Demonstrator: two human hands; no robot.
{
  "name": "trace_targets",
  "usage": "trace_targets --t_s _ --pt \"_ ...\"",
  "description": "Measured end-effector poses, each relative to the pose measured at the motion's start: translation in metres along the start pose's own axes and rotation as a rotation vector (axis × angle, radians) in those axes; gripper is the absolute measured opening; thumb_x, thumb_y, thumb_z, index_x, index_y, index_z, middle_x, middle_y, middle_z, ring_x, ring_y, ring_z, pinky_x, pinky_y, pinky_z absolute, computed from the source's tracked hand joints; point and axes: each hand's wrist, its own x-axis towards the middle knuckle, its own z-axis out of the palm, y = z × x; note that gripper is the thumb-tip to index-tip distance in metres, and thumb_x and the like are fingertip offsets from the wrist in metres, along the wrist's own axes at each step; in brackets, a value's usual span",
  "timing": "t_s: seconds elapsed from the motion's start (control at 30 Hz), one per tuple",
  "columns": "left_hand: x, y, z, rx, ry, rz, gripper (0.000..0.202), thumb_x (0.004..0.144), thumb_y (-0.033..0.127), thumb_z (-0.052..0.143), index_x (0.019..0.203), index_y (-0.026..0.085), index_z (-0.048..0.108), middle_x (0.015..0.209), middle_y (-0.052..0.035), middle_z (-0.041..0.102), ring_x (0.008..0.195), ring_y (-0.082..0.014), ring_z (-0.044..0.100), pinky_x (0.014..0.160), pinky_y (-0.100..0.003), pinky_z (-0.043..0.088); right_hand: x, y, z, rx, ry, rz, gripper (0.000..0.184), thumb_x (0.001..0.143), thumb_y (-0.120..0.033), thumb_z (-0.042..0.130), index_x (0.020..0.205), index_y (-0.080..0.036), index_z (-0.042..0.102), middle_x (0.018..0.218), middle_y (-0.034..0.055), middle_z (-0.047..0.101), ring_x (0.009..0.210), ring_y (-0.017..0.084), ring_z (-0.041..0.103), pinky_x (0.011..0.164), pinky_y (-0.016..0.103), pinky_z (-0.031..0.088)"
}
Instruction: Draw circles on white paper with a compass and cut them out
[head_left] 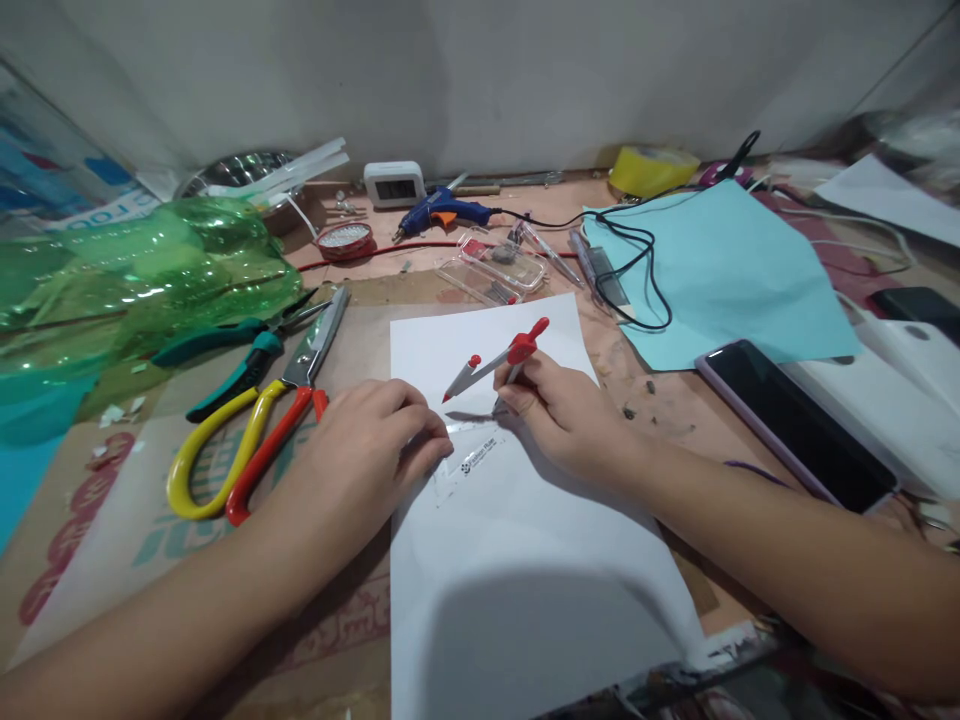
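Note:
My right hand (551, 405) is closed round a drawing compass (480, 372) with red and grey parts. The compass is tilted over a white sheet of paper (487, 590), its legs spread apart. A small clear plastic ruler (480, 458) with printed lettering lies on the sheet between my hands. My left hand (390, 435) has its fingers curled together at the ruler's left end, pressing it on the paper. The compass's lower tip is partly hidden beside my right fingers.
Shears (251, 440) and pliers (225, 360) lie at left, near a crumpled green plastic bottle (150, 270). Behind the paper are a blue glue gun (442, 213) and a clear case (499, 262). Right are blue paper (727, 270) and a phone (795, 420).

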Motion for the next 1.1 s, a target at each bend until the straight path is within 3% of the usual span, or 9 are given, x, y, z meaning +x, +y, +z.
trace_targets --t_s 0.13,0.23,0.37,0.57,0.67,0.77,0.87,1.0,1.1 --pt "-0.001 0.0 0.002 -0.046 0.043 -0.103 0.015 0.09 0.036 0.069 0.091 0.023 0.063 0.096 -0.0062 0.066 0.092 -0.0285 0.063 0.081 -0.044 0.047 0.001 -0.002 0.0 -0.002 -0.02 0.019 0.007 0.098 -0.023 0.044 0.091 -0.024 0.047 0.072 -0.0012 0.062 0.061 0.017 0.056 0.059 0.029 0.036" --pt "-0.003 0.0 0.003 -0.065 0.106 -0.165 0.035 0.086 0.035 0.073 0.115 0.023 0.056 0.108 -0.0087 0.064 0.1 -0.0308 0.062 0.086 -0.046 0.049 0.002 -0.004 0.0 -0.007 -0.041 0.034 0.008 0.098 -0.023 0.044 0.09 -0.024 0.045 0.074 -0.0003 0.062 0.061 0.018 0.054 0.06 0.029 0.036" --pt "-0.004 -0.001 0.003 -0.077 0.081 -0.128 0.05 0.09 0.03 0.067 0.135 0.023 0.047 0.121 -0.0098 0.061 0.111 -0.0305 0.06 0.095 -0.047 0.048 0.001 -0.007 -0.001 -0.023 -0.077 0.034 0.01 0.098 -0.023 0.042 0.088 -0.024 0.044 0.074 -0.0004 0.059 0.063 0.017 0.052 0.062 0.029 0.036" --pt "-0.004 -0.001 0.005 -0.165 0.068 -0.166 0.059 0.088 0.024 0.069 0.142 0.025 0.045 0.111 -0.0047 0.064 0.102 -0.0247 0.062 0.091 -0.041 0.05 0.001 -0.009 -0.001 -0.041 -0.112 0.058 0.012 0.1 -0.023 0.04 0.089 -0.024 0.045 0.077 0.0002 0.058 0.067 0.017 0.051 0.065 0.028 0.037" --pt "-0.003 0.001 0.004 -0.184 0.049 -0.182 0.053 0.088 0.02 0.069 0.137 0.025 0.05 0.1 -0.0018 0.067 0.094 -0.023 0.063 0.086 -0.038 0.049 0.001 -0.008 0.0 -0.035 -0.116 0.055 0.012 0.1 -0.023 0.041 0.089 -0.023 0.046 0.08 0.0013 0.059 0.069 0.017 0.051 0.065 0.028 0.038" --pt "0.0 0.004 0.002 -0.174 -0.012 -0.14 0.026 0.091 0.018 0.065 0.116 0.022 0.062 0.093 -0.0024 0.068 0.091 -0.0233 0.063 0.084 -0.037 0.048 0.002 -0.007 0.002 -0.027 -0.109 0.026 0.013 0.1 -0.021 0.041 0.087 -0.023 0.046 0.08 0.0015 0.06 0.069 0.016 0.051 0.065 0.028 0.037" --pt "0.002 0.005 0.0 -0.193 -0.029 -0.137 0.01 0.09 0.018 0.065 0.1 0.02 0.064 0.092 -0.0035 0.069 0.09 -0.0232 0.063 0.081 -0.035 0.047 0.002 -0.006 0.004 -0.032 -0.094 -0.002 0.016 0.1 -0.02 0.042 0.085 -0.023 0.047 0.078 0.0008 0.06 0.069 0.016 0.051 0.065 0.027 0.036" --pt "0.003 0.003 -0.002 -0.298 -0.033 -0.158 0.002 0.09 0.021 0.063 0.092 0.02 0.063 0.088 -0.0016 0.068 0.084 -0.0206 0.063 0.076 -0.032 0.046 0.001 -0.004 0.007 -0.031 -0.074 -0.017 0.014 0.101 -0.02 0.044 0.088 -0.022 0.051 0.08 0.0009 0.062 0.07 0.016 0.053 0.065 0.027 0.037" --pt "0.003 0.001 -0.006 -0.339 -0.044 -0.156 0.007 0.09 0.02 0.059 0.093 0.02 0.065 0.088 -0.0018 0.07 0.083 -0.0197 0.063 0.076 -0.031 0.046 0.0 -0.004 0.007 -0.025 -0.062 -0.02 0.013 0.101 -0.02 0.044 0.092 -0.022 0.054 0.082 0.0014 0.064 0.072 0.016 0.056 0.067 0.027 0.038"
